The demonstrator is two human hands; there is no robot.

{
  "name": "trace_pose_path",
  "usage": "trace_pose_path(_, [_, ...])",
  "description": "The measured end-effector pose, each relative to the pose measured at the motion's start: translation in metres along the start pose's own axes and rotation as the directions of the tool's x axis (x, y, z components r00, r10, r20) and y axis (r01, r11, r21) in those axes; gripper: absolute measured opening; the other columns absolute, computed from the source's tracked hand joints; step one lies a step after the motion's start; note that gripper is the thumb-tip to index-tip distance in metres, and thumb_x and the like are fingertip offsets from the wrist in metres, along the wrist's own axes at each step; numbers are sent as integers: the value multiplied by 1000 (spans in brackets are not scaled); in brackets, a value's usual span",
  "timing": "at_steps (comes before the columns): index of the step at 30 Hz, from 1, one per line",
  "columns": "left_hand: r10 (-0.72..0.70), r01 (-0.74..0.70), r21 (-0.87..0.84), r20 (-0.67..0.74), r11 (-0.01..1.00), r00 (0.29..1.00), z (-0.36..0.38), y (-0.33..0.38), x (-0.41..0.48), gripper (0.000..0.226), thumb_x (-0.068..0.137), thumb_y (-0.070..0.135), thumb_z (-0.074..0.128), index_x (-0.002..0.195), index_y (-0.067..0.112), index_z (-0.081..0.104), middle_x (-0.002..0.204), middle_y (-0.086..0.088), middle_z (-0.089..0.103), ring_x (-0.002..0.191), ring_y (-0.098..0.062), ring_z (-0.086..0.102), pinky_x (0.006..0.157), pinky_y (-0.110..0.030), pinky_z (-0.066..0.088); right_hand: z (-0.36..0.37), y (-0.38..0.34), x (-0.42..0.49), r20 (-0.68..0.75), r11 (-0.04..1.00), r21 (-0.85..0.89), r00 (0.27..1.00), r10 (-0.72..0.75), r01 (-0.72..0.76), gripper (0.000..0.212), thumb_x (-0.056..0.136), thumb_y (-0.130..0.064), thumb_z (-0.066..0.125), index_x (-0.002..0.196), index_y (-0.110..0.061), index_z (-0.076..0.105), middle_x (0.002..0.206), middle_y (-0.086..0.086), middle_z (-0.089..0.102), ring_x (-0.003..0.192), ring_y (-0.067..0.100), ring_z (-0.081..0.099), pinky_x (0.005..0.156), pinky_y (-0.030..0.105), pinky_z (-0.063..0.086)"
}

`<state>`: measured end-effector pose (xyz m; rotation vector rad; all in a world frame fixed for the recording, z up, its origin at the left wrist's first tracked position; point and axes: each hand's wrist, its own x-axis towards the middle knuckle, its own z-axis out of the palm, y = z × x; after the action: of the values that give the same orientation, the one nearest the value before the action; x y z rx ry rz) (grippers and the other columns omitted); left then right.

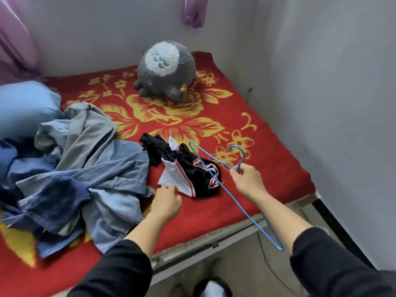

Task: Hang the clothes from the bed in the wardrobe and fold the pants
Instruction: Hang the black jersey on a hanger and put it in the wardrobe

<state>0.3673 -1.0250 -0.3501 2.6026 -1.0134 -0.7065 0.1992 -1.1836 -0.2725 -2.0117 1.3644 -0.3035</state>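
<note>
Black-and-white garment (192, 174): centre frame, on bed (214, 213) | soft, light, limp; best taken at white hem corner | left hand (166, 200): fingers curled at that corner, grip unclear | right hand (248, 179): pinching neck of blue wire hanger (252, 218), stiff, light

The red bed (278, 168) has open room at 12 o'clock, between the black and white clothing (192, 174) and the gray plush toy (167, 71). A big pile of blue clothes (81, 172) blocks 9 o'clock, with a blue pillow (23, 103) behind it. The wall (332, 103) shuts off 3 o'clock. The blue hanger (243, 156), in the right hand (248, 181), slants across the bed edge at 5 o'clock. The left hand (166, 200) fills the small gap beside the pile.
</note>
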Motion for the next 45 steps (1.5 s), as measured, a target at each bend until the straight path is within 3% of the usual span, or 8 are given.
trace_pose_path(5, [-6,11,-93,53,996,999,40,31,78,28,90,13,43,113,9,58,121,-15,55,115,-32,50,92,-37,40,17,39,88,-102,996,50,992,76,-71,18,93,-22,50,97,-14,66,95,12,70,99,35,60,73,33,38])
trace_pose_path(13, [-90,85,-183,-19,979,996,102,69,208,39,88,10,46,128,12,49,124,-12,47,116,-31,46,82,-39,44,59,103,198,-23,989,-12,989,145,-145,19,87,-19,53,69,-21,47,59,-3,53,75,33,57,59,32,24])
trace_pose_path(22, [26,-71,574,87,816,996,119,42,289,44,89,18,55,131,29,46,157,-5,7,144,-31,-1,105,-50,18,103,123,247,132,988,-23,979,156,-154,15,85,-16,54,73,-21,47,59,-4,47,65,25,47,61,33,33])
trace_pose_path(28, [89,-82,-203,25,976,996,65,56,285,19,98,35,47,89,23,58,79,6,59,93,-20,59,80,-36,32,109,95,252,270,964,130,944,190,-231,34,72,-16,74,57,-27,45,43,-13,43,43,4,41,47,20,30])
trace_pose_path(31, [241,-179,-427,95,886,966,12,73,270,17,96,36,51,82,33,61,69,7,56,63,-12,49,65,-33,38,106,70,251,485,926,262,867,116,-270,43,62,-19,86,100,-20,66,79,-11,65,70,0,58,68,22,47])
trace_pose_path(35, [327,-215,-555,111,804,939,-55,93,248,31,87,49,54,88,21,67,80,-18,57,67,-22,45,64,-40,38,98,21,243,627,905,346,779,-25,-249,50,66,-21,86,108,-7,65,99,2,70,87,15,64,74,28,48])
trace_pose_path(39, [268,-301,-531,-141,792,953,-109,99,231,20,89,24,63,87,45,65,87,9,64,84,-5,57,74,-23,43,79,-37,241,576,850,431,817,0,-303,38,84,-14,70,82,21,56,73,12,52,66,20,46,61,31,33])
trace_pose_path(45, [-177,-54,-714,-246,698,953,-134,80,196,41,80,21,70,116,21,49,106,-5,53,88,-15,55,78,-26,45,14,-137,249,541,771,535,841,2,-345,25,89,-11,57,69,-17,43,51,-2,23,31,6,21,35,15,15])
